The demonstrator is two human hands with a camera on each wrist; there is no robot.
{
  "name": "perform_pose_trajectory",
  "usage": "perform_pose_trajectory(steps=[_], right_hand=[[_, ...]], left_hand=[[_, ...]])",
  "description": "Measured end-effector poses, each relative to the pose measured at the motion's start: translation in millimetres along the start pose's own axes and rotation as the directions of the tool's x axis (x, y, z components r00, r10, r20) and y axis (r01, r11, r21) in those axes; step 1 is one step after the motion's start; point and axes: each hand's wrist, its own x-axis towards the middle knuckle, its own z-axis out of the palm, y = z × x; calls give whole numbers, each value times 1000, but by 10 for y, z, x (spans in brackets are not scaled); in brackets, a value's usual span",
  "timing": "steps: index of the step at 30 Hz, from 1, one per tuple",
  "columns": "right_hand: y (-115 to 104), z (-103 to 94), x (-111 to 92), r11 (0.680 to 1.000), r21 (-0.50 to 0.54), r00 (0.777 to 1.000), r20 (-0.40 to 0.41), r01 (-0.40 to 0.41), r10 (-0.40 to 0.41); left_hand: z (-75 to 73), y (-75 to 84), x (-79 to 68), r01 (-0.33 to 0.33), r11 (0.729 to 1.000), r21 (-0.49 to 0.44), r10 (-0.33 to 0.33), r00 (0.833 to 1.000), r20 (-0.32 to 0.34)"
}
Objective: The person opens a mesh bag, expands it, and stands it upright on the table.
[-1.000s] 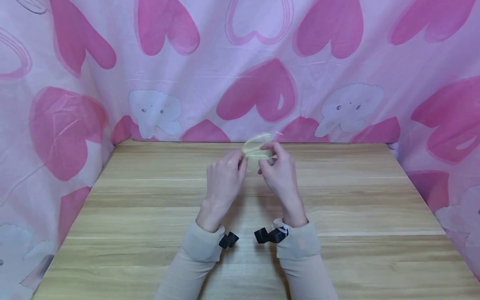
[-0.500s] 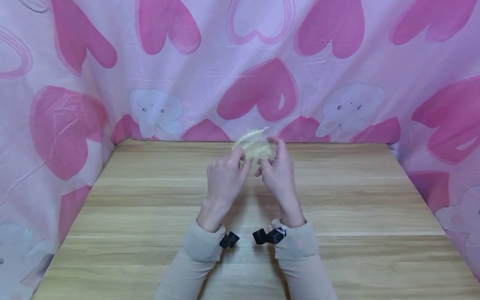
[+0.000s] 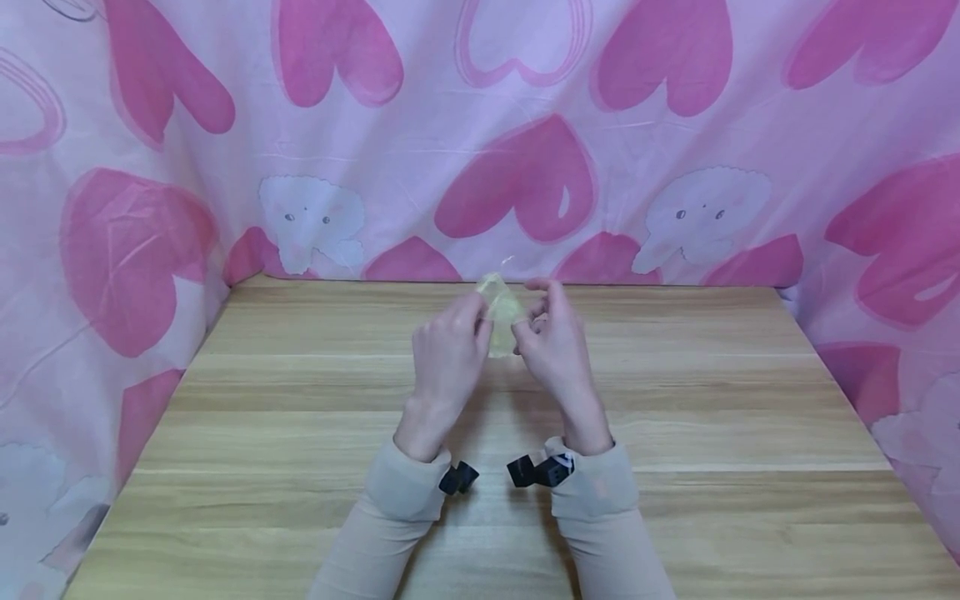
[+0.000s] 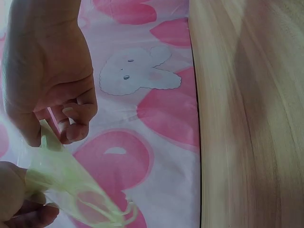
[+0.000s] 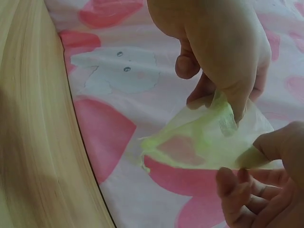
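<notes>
Between the two hands a sheer yellow-green mesh pouch [image 3: 502, 321] is held in the air over the far part of the table. It hangs in a loose, pointed shape, its fabric see-through. The left hand [image 3: 448, 357] pinches its left side between thumb and fingers. On the other side the right hand [image 3: 558, 354] holds the fabric with thumb and curled fingers, its index finger raised. In the right wrist view, thin string ends show at one corner of the pouch [image 5: 190, 149]. That view also has the left hand [image 5: 273, 178] gripping the lower edge.
A wooden table [image 3: 262, 467] spreads beneath the forearms. Its far edge meets a pink curtain [image 3: 420, 167] printed with hearts, which also lines both sides. Small black cameras [image 3: 540, 472] sit on the wrists of the beige sleeves.
The pouch was stretched between the fingertips, then spread out above them; now it hangs narrower and lower between the hands. The fingers have shifted slightly on it, while the forearms stay nearly in place.
</notes>
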Motion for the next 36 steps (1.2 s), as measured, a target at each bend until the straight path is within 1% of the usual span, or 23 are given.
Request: perform_pose_trajectory(steps=[3,6,10,14,16,18,20,23,25,28,30,32,34,36], right_hand=[[-13,2,-7,999,25,999,35,-26,25],[-18,9,-10,999,35,998,51,-41,39],[-1,-2,-3,999,12,999,25,-33,32],[24,-36,11,999,9,999,17,-34,34],[28,-54,16,999,12,999,24,-40,40],[30,-68,20,999,6,999,30,-43,43],[29,-79,20,999,-7,999,33,-38,38],[38,-89,20,999,-33,999,44,-18,19],[44,-94,19,999,-51,998,57,0,3],[54,-96,19,997,-75,997,78,19,-13],[60,-95,19,996,-86,996,90,22,-15],[62,-94,17,996,-86,993,117,8,2],[51,-92,10,995,-94,986,160,-22,37],[35,-93,-1,992,-106,972,216,-68,90]], left_hand=[[-5,-7,7,12,1000,-22,-12,1000,-24],[-10,-13,11,24,999,-43,-25,999,-21],[-24,-31,21,62,995,-82,-62,998,-3],[-51,-66,44,124,982,-140,-122,992,21],[-63,-88,54,147,978,-149,-144,989,33],[-69,-109,58,150,979,-137,-145,988,44],[-69,-126,56,115,988,-99,-110,992,61],[-63,-137,47,19,999,-29,-16,995,97],[-59,-138,40,-54,998,9,53,991,123],[-59,-127,36,-121,992,23,115,980,159],[-60,-119,36,-139,990,20,134,975,176],[-60,-114,36,-135,991,8,132,974,184],[-59,-112,35,-120,993,-2,119,976,182],[-58,-115,33,-91,996,-16,92,980,177]])
